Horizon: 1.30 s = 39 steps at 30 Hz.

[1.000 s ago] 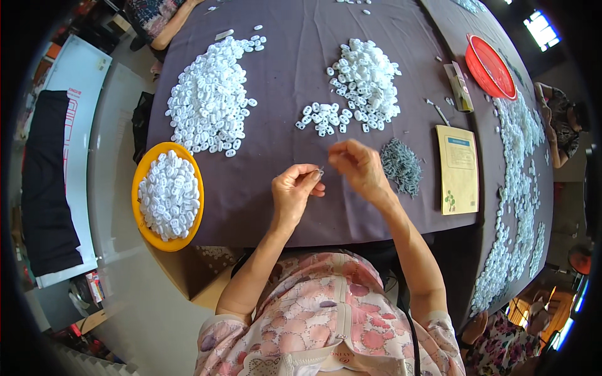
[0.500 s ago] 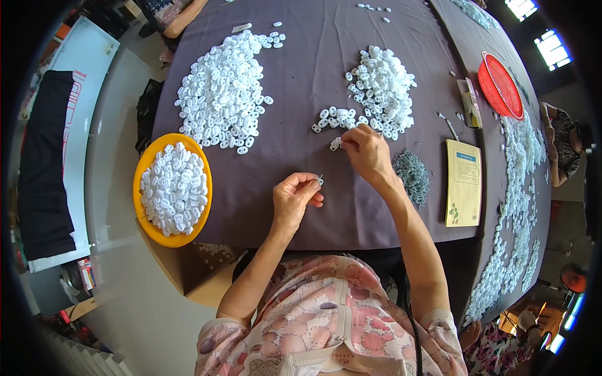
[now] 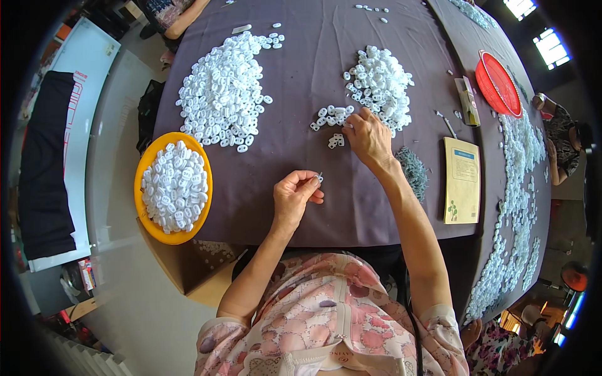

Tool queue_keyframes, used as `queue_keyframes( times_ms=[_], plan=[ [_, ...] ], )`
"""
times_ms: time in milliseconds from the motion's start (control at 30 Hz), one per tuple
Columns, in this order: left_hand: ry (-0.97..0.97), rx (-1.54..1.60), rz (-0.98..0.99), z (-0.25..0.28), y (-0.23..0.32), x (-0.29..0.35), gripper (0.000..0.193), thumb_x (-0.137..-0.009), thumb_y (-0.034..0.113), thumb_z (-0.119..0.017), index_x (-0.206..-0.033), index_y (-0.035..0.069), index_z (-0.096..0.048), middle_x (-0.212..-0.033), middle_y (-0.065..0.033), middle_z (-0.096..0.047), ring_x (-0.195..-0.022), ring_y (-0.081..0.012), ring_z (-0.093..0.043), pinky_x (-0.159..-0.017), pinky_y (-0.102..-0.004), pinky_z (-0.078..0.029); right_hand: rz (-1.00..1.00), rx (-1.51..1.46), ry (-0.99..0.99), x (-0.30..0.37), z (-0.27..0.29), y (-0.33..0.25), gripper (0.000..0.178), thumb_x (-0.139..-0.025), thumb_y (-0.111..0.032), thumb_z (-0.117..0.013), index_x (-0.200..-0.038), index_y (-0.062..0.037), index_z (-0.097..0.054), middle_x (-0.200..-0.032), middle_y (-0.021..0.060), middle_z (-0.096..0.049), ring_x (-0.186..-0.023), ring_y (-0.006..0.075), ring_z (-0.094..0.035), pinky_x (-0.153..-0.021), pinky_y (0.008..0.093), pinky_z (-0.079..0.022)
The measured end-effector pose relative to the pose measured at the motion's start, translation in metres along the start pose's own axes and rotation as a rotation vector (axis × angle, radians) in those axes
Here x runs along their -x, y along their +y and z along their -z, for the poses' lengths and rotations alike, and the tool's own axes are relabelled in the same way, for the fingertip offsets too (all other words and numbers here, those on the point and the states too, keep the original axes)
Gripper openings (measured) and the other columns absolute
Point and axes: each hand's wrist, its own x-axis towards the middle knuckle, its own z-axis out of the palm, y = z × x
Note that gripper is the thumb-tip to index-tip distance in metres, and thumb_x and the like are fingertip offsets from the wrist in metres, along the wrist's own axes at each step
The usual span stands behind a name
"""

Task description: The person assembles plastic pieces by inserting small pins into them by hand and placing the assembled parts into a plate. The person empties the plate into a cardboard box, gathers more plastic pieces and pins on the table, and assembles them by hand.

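Note:
My left hand [image 3: 295, 199] is closed in a pinch above the near part of the table, with a small grey-blue plastic piece [image 3: 320, 178] between thumb and forefinger. Farther off, my right hand [image 3: 371, 141] has its fingers bunched at the near edge of a pile of white oval two-holed plastic pieces [image 3: 384, 88]; what lies between its fingertips is hidden. A few of the same white pieces [image 3: 337, 141] lie loose just left of those fingertips. Beside my right wrist sits a heap of small grey-blue pieces [image 3: 412, 177], partly covered by the forearm.
A larger pile of white pieces [image 3: 221, 88] spreads at the left. A yellow basin [image 3: 139, 199] full of them stands at the table's left corner. To the right are a yellow booklet [image 3: 462, 194], a red basket [image 3: 498, 84] and many pale pieces [image 3: 517, 188]. Other people sit around.
My right hand has shifted slightly away from me and right along the pile edge, uncovering the few loose white pieces. My left hand stays almost still with its piece.

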Motion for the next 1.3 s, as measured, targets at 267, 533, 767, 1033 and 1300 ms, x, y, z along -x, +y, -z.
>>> queue_keyframes(
  times_ms=[267, 533, 767, 1033, 1300],
  plan=[
    [-0.031, 0.036, 0.016, -0.003, 0.003, 0.004, 0.01, -0.083, 0.005, -0.06, -0.091, -0.001, -0.061, -0.077, -0.0075, -0.062, -0.059, -0.0127, -0.061, -0.051, -0.0243, -0.052, -0.168, -0.545, 0.092, 0.031, 0.015, 0.002, 0.013, -0.082, -0.012, -0.059, -0.09, -0.005, -0.065, -0.079, 0.0088, -0.063, -0.063, 0.0172, -0.058, -0.059, 0.0276, -0.048],
    [-0.137, 0.002, 0.031, -0.039, 0.007, 0.003, 0.011, -0.083, 0.006, -0.059, -0.089, -0.003, -0.059, -0.075, -0.0078, -0.061, -0.057, -0.012, -0.06, -0.049, -0.0231, -0.052, -0.632, -1.385, -0.12, 0.085, 0.033, -0.007, 0.019, -0.085, -0.013, -0.058, -0.1, -0.0006, -0.06, -0.082, 0.0017, -0.062, -0.067, 0.0078, -0.057, -0.061, 0.0208, -0.047],
    [-0.158, 0.003, 0.049, -0.052, 0.003, 0.009, 0.01, -0.084, 0.006, -0.058, -0.089, -0.002, -0.059, -0.077, -0.0082, -0.062, -0.059, -0.0128, -0.06, -0.051, -0.0243, -0.052, -0.642, -1.503, -0.079, 0.107, 0.043, -0.013, 0.02, -0.084, -0.007, -0.058, -0.102, 0.0017, -0.06, -0.081, 0.0034, -0.062, -0.07, 0.0092, -0.06, -0.062, 0.023, -0.051],
    [-0.158, -0.04, 0.06, -0.053, 0.004, 0.011, 0.011, -0.085, 0.007, -0.058, -0.09, -0.002, -0.059, -0.078, -0.0095, -0.062, -0.059, -0.0135, -0.061, -0.052, -0.0255, -0.052, -0.587, -1.492, -0.047, 0.116, 0.042, -0.015, 0.02, -0.083, -0.007, -0.059, -0.102, -0.0002, -0.06, -0.082, 0.0038, -0.063, -0.072, 0.0107, -0.062, -0.064, 0.0241, -0.052],
    [-0.171, -0.188, -0.018, -0.054, 0.004, 0.014, 0.011, -0.085, 0.008, -0.058, -0.088, -0.002, -0.059, -0.075, -0.0075, -0.062, -0.058, -0.0109, -0.059, -0.051, -0.0234, -0.051, -0.521, -1.391, -0.041, 0.117, 0.041, -0.019, 0.019, -0.084, -0.005, -0.059, -0.102, -0.0001, -0.061, -0.081, 0.0025, -0.063, -0.071, 0.0079, -0.061, -0.063, 0.0222, -0.052]
  ],
)
